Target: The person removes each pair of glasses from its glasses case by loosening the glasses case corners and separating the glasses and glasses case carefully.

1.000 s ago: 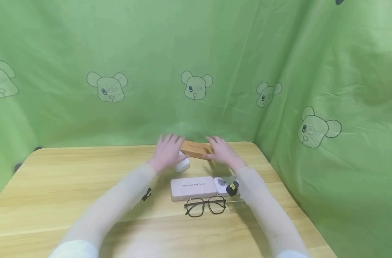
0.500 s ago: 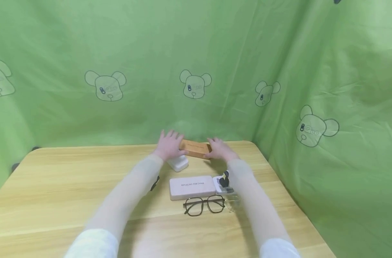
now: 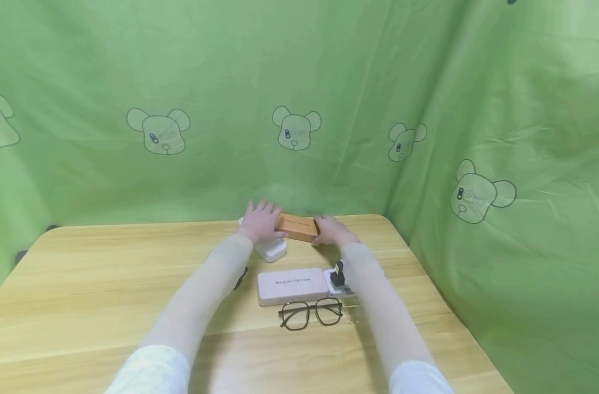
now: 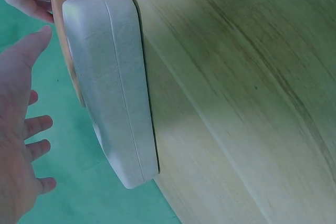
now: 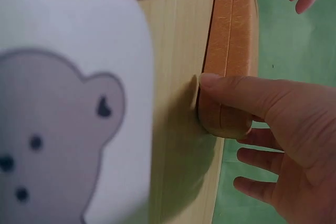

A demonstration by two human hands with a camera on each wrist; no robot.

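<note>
At the far edge of the table, my right hand (image 3: 331, 231) grips the right end of an orange-brown glasses case (image 3: 298, 227). In the right wrist view, the thumb presses the near side of this case (image 5: 228, 51), with the other fingers behind it. My left hand (image 3: 262, 221) is spread at the case's left end, over a white glasses case (image 3: 271, 250). The left wrist view shows the left fingers straight and apart from the long white case (image 4: 113, 87), which lies against the orange-brown one (image 4: 65, 30).
Nearer on the wooden table (image 3: 107, 290) lies a pale pink case (image 3: 293, 287) with printed lettering. Beside it is a small white box with a bear picture (image 5: 131, 156), partly hidden by the right forearm. Black-framed glasses (image 3: 309, 307) and thin gold-rimmed glasses (image 3: 350, 313) lie in front. Green curtains (image 3: 220, 180) enclose the table.
My right hand has moved slightly left and closed its fingers round the orange-brown case's end. The left hand has shifted slightly over the white case, its fingers still spread.
</note>
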